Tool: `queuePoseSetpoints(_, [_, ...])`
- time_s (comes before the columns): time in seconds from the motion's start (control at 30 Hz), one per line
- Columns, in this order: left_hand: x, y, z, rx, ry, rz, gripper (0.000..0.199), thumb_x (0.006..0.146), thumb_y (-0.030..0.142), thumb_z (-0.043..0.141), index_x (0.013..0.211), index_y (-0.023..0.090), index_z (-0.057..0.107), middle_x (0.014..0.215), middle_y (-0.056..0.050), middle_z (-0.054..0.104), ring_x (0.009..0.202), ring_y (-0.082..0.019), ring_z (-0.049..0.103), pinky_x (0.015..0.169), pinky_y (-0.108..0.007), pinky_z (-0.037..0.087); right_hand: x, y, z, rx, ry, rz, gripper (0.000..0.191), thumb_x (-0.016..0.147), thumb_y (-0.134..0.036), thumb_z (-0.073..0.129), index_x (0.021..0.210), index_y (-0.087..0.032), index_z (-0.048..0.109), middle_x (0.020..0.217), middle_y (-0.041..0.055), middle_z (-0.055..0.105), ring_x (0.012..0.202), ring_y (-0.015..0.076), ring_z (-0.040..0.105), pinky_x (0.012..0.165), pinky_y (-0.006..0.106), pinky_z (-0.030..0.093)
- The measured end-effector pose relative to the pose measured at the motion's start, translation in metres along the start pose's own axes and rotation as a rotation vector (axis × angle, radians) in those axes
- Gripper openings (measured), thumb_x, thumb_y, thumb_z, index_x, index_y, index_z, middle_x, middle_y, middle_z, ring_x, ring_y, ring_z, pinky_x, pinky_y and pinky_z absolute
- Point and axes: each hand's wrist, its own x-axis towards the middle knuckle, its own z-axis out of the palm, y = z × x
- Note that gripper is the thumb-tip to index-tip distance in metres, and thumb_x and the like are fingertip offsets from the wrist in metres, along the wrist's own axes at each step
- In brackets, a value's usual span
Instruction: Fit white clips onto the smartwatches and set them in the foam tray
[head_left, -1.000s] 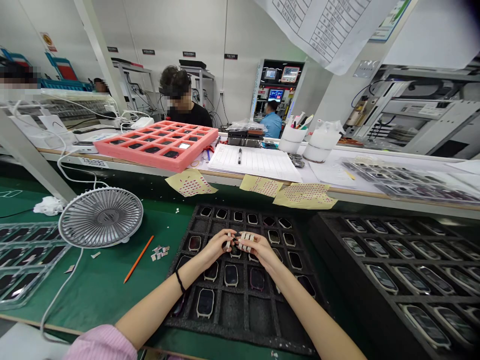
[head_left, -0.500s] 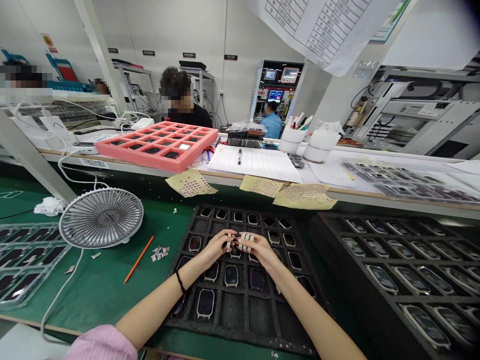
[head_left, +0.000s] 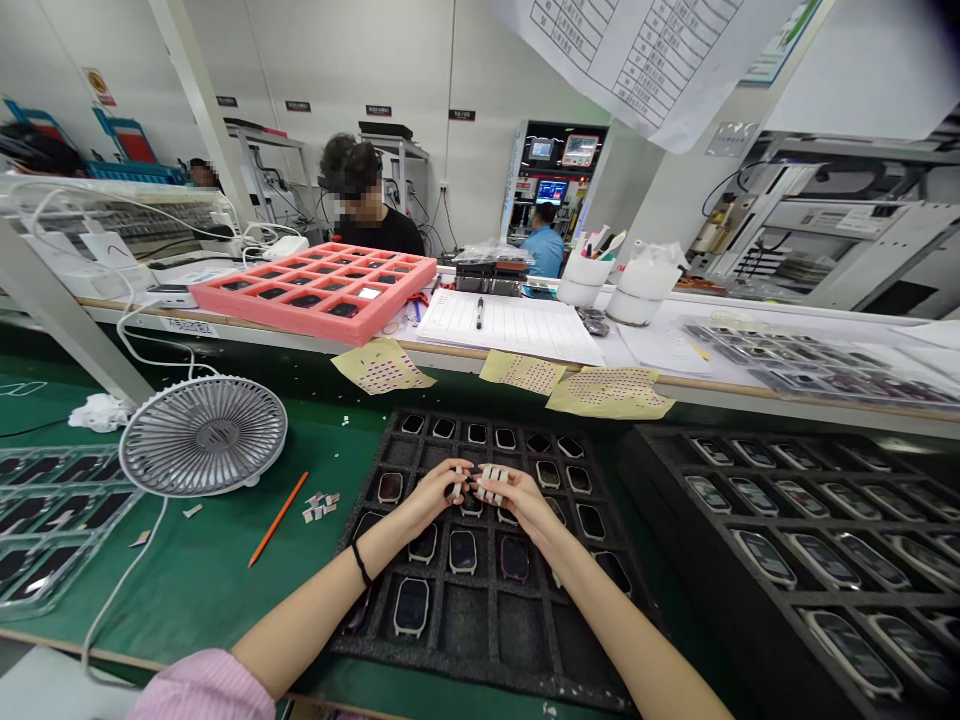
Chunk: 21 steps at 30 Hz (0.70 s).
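Observation:
My left hand [head_left: 441, 492] and my right hand [head_left: 517, 494] meet above the middle of a black foam tray [head_left: 470, 655]. Both have their fingers curled inward, tips close together. Pale bands show at the fingertips, several on the right side. Between the hands is a small dark piece [head_left: 473, 478], mostly hidden by the fingers; its kind cannot be made out. Below them, watch cases with dark screens lie in the tray's pockets, such as a pale-framed watch case [head_left: 463, 552] and a purple-framed watch case [head_left: 514, 558].
A second black foam tray [head_left: 675, 570] of watches stands at right. On the green bench at left are a grey fan [head_left: 202, 437], an orange stick [head_left: 278, 520], small paper scraps [head_left: 321, 507] and a clear tray [head_left: 56, 520]. A pink foam tray [head_left: 367, 328] rests on the shelf ahead.
My hands hold nearly the same pose over the tray. In the background, a person at far left has shifted slightly.

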Motion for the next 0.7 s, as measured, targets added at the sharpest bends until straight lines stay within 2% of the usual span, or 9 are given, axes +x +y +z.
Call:
queuePoseSetpoints(0.3, [0.0,-0.003,0.0,0.079,-0.002,0.03,0.024,0.065,0.024,0.064,0.087,0.017,0.064,0.078,-0.002,0.055,0.069,-0.012,0.052,0.054,-0.021,0.035,0.002,0.002,-0.001,0.01,0.004,0.003,0.048,0.04,-0.03,0.091,0.082,-0.017,0.072,0.078,0.0069,0.075,0.082,0.0296,0.071,0.079,0.042,0.056])
queuePoseSetpoints(0.4, [0.0,0.003,-0.003,0.145,0.008,0.061,0.022,0.067,0.023,0.063,0.089,0.018,0.064,0.083,-0.002,0.056,0.073,-0.014,0.054,0.059,-0.023,0.039,0.003,0.002,-0.001,0.019,0.005,-0.001,0.048,0.04,-0.03,0.091,0.081,-0.017,0.071,0.076,0.0064,0.075,0.08,0.0302,0.071,0.077,0.043,0.056])
queuePoseSetpoints(0.47, [0.001,0.013,-0.01,0.242,0.031,0.161,0.022,0.069,0.02,0.062,0.091,0.019,0.063,0.09,-0.003,0.056,0.084,-0.017,0.055,0.071,-0.026,0.042,0.003,0.002,-0.001,0.031,0.004,-0.007,0.048,0.04,-0.03,0.091,0.082,-0.016,0.071,0.078,0.007,0.075,0.08,0.0302,0.071,0.077,0.044,0.057])
queuePoseSetpoints(0.6, [0.001,0.04,-0.04,0.764,0.15,0.608,0.024,0.077,0.014,0.052,0.099,0.021,0.059,0.106,-0.006,0.052,0.109,-0.022,0.048,0.1,-0.033,0.035,0.004,-0.001,-0.001,0.055,-0.016,-0.02,0.047,0.042,-0.028,0.09,0.083,-0.015,0.071,0.082,0.0093,0.076,0.083,0.0301,0.071,0.08,0.044,0.056])
queuePoseSetpoints(0.63, [0.002,0.045,-0.049,0.889,0.175,0.659,0.025,0.079,0.013,0.048,0.101,0.021,0.057,0.108,-0.007,0.051,0.112,-0.022,0.047,0.102,-0.035,0.033,0.004,-0.002,0.0,0.062,-0.022,-0.026,0.047,0.042,-0.028,0.09,0.083,-0.015,0.071,0.083,0.0095,0.076,0.084,0.0303,0.071,0.081,0.044,0.056])
queuePoseSetpoints(0.7, [0.004,0.051,-0.064,1.022,0.202,0.654,0.026,0.08,0.011,0.044,0.102,0.019,0.054,0.11,-0.008,0.05,0.115,-0.023,0.047,0.104,-0.037,0.032,0.005,-0.005,0.003,0.076,-0.035,-0.04,0.048,0.042,-0.029,0.09,0.084,-0.015,0.071,0.084,0.0094,0.076,0.085,0.0307,0.071,0.083,0.046,0.055])
